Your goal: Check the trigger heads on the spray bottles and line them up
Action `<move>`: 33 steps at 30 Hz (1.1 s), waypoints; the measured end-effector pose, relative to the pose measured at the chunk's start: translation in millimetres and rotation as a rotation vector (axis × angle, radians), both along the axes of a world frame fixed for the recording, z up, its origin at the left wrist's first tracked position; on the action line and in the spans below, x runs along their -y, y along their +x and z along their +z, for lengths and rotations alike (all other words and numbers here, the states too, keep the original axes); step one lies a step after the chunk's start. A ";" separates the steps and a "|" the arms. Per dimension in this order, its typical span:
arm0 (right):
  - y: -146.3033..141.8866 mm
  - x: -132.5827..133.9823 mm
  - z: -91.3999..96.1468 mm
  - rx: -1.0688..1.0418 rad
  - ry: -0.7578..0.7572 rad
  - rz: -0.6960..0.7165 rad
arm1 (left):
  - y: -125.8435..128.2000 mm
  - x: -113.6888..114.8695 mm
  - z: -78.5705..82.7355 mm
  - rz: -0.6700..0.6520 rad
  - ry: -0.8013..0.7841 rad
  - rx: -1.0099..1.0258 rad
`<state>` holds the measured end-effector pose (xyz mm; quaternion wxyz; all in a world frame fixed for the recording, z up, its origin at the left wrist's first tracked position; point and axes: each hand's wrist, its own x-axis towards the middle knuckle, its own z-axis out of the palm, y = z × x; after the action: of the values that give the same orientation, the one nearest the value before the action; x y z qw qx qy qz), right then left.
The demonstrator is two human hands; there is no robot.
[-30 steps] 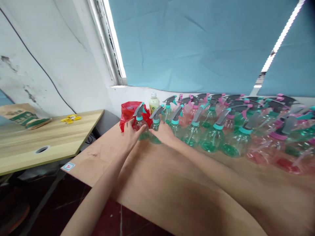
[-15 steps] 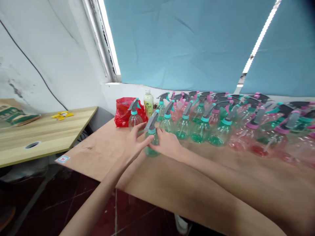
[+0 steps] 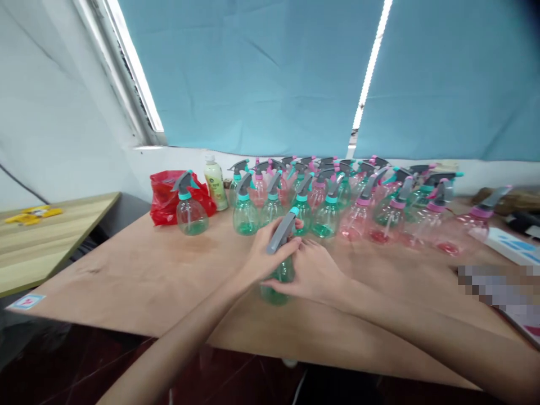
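Observation:
A green-tinted spray bottle [image 3: 276, 289] with a grey and teal trigger head [image 3: 283, 229] is between my hands near the front of the table. My left hand [image 3: 265, 256] is closed around its neck, just under the trigger head. Around the body, from the right side, my right hand [image 3: 314, 270] is wrapped, thumb across the front. The bottle tilts slightly. Some fingers of both hands are hidden behind it. Just beyond stand more green spray bottles [image 3: 245, 216], and one green spray bottle [image 3: 192, 216] stands apart at the left.
Several pink spray bottles [image 3: 356, 216] stand in rows to the right, along the wall. A red plastic bag [image 3: 162, 197] and a pale yellow-green bottle [image 3: 216, 185] are at the back left. A white and blue box [image 3: 512, 244] lies far right. Another wooden table [image 3: 63, 225] is at left.
The view has swung to the right. My hands have drawn the held bottle nearer and to the right, away from the lone green bottle, and my right hand now wraps its body more fully.

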<state>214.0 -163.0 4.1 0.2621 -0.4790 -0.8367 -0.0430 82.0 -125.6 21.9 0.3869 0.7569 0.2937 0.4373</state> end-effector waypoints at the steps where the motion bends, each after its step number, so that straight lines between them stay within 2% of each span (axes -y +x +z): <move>1: 7.6 0.3 -1.5 -0.003 0.028 -0.008 | 8.0 -1.4 -2.3 -0.007 0.008 0.003; 4: 29.0 -0.5 -8.3 -0.047 0.067 -0.022 | 29.2 -6.8 -7.5 0.008 0.048 0.007; 7: 50.9 -2.7 -18.2 -0.074 0.035 0.007 | 44.9 -13.0 -9.5 0.020 0.072 0.002; 14: 111.5 -10.5 -48.0 -0.049 -0.159 0.144 | 59.2 -25.9 -10.3 -0.060 0.025 0.036; 18: 135.6 -17.2 -62.8 -0.051 -0.272 0.133 | 63.5 -30.9 -9.4 -0.072 0.023 0.018; 24: 144.0 -25.6 -75.0 -0.040 -0.355 0.097 | 69.6 -29.5 -1.5 -0.034 -0.018 -0.025; 33: 142.7 -25.4 -75.2 -0.040 -0.379 0.079 | 70.8 -28.7 3.2 0.004 -0.001 -0.077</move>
<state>356.8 -137.6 -71.1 0.1855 -0.4873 -0.8425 0.1352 152.9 -96.9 25.1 0.3746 0.7723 0.3104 0.4085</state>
